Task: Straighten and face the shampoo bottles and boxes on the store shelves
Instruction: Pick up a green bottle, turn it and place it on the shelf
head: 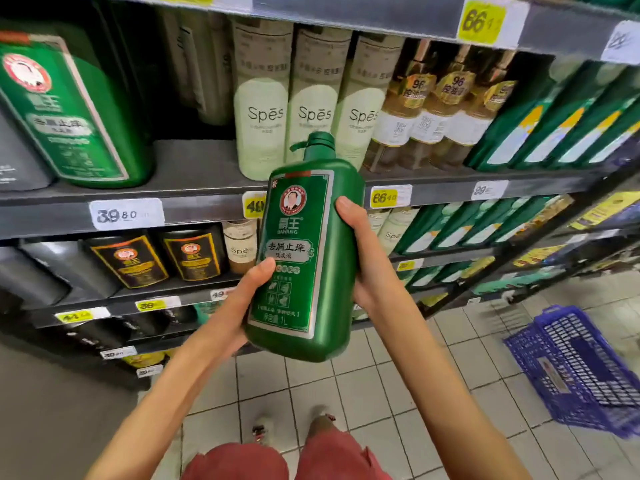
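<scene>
So the green bottle [298,258] is out in front of the shelves, left hand [239,306] curled round its lower edge, right hand [363,258] gripping the side. Label says BAWANG, 1L. I'd stand it on the shelf [194,168] beside its twin [69,109], label forward, left of the Spēs bottles [263,112], above the 39.80 tag [126,213].

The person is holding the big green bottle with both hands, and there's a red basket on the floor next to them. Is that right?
Not quite. The basket is blue, not red. The head view shows it on the tiled floor to the person's right. The rest is right: the left hand and the right hand both grip the green bottle.
</scene>
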